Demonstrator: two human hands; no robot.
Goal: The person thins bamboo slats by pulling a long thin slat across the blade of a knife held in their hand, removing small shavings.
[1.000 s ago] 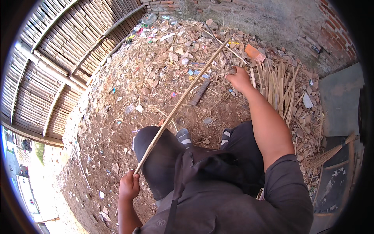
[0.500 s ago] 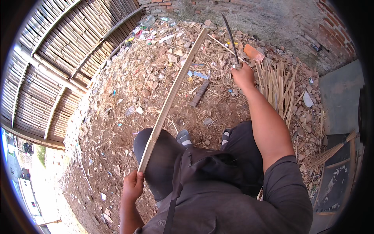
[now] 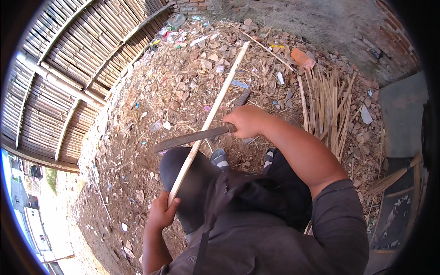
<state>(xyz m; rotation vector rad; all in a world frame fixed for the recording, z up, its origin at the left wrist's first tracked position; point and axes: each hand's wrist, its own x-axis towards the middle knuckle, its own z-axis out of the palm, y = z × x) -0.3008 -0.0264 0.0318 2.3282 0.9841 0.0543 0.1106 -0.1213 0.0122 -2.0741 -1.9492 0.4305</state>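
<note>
My left hand (image 3: 162, 211) is closed round the lower end of a long pale bamboo strip (image 3: 227, 85), beside my left knee. The strip slants up and to the right, away from me, over the rubble. In my right hand (image 3: 245, 120) is the handle of a machete (image 3: 188, 140), its dark blade pointing left. The blade lies across the strip above my left knee; whether the edge touches it I cannot tell. A short dark ridged cylinder (image 3: 244, 97) lies on the ground just beyond my right hand, which partly hides it.
Cut bamboo strips (image 3: 325, 101) lie heaped on the right, by an orange brick piece (image 3: 302, 58). Rubble and litter cover the ground. A bamboo fence (image 3: 59, 73) stands at left, a brick wall (image 3: 311, 27) behind, a grey panel (image 3: 403, 117) at right.
My right hand has swung the machete down and left, from raised at the far side to across the strip. The strip has turned about its length; my left hand keeps its hold.
</note>
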